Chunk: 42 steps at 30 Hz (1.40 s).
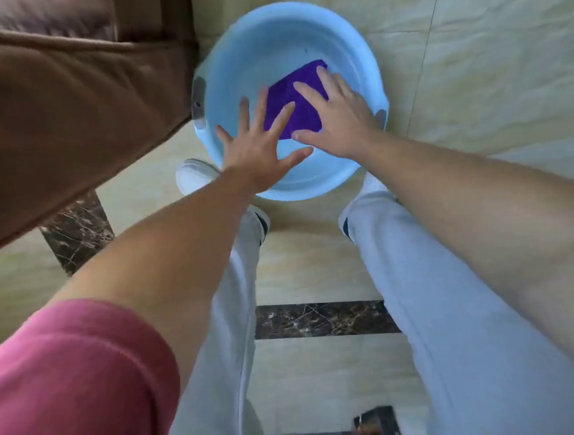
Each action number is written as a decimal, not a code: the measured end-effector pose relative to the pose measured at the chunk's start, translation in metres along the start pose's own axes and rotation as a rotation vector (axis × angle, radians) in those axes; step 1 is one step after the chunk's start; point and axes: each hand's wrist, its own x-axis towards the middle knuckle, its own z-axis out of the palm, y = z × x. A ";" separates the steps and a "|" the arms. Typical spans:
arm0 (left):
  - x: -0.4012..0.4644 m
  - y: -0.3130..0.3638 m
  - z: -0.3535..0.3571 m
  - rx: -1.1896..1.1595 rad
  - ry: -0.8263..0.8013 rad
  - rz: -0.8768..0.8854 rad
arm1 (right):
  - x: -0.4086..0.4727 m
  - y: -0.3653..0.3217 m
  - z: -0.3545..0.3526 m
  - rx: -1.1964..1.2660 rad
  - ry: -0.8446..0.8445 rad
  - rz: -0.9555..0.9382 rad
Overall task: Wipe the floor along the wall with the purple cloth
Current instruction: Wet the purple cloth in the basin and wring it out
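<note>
Beige tiled floor [473,65], dark marble inlay strips; brown sofa [64,114] at left. Light-blue basin [233,70] on floor holds purple cloth [290,97], lying flat, long axis diagonal, far corner pointing up-right. Left hand [259,147] and right hand [336,117] over cloth, fingers spread, released, grasping nothing.

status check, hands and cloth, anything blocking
Left hand and right hand open, fingers spread over the purple cloth. Cloth lies in the blue basin, not gripped. Brown sofa close on the left.
</note>
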 end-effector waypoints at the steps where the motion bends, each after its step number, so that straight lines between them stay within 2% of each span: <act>1: 0.013 -0.003 0.009 -0.003 -0.022 -0.017 | 0.014 0.004 0.011 0.001 -0.009 -0.012; 8: 0.077 -0.027 0.054 -0.075 -0.022 -0.061 | 0.066 0.032 0.050 -0.012 0.006 0.112; 11: 0.094 -0.027 0.061 -0.215 -0.058 -0.156 | 0.076 0.035 0.058 0.096 0.041 0.214; 16: 0.123 -0.022 0.067 -0.490 0.042 -0.331 | 0.089 0.030 0.068 0.248 0.147 0.324; 19: 0.133 -0.016 0.067 -0.655 0.023 -0.404 | 0.097 0.022 0.073 0.414 0.203 0.393; 23: 0.128 -0.015 0.063 -0.776 -0.005 -0.501 | 0.096 0.019 0.074 0.591 0.076 0.430; 25: 0.116 -0.015 0.062 -0.807 -0.035 -0.523 | 0.085 0.018 0.070 0.574 0.034 0.411; 28: 0.081 -0.013 0.048 -0.876 -0.025 -0.584 | 0.052 0.006 0.048 0.608 0.062 0.408; 31: 0.036 -0.003 0.013 -1.064 0.008 -0.646 | 0.007 -0.012 0.015 0.655 0.089 0.391; 38: -0.089 0.032 -0.088 -1.224 0.142 -0.571 | -0.104 -0.063 -0.089 0.806 0.086 0.396; 42: -0.151 0.057 -0.139 -1.434 0.053 -0.597 | -0.162 -0.098 -0.142 0.845 0.038 0.340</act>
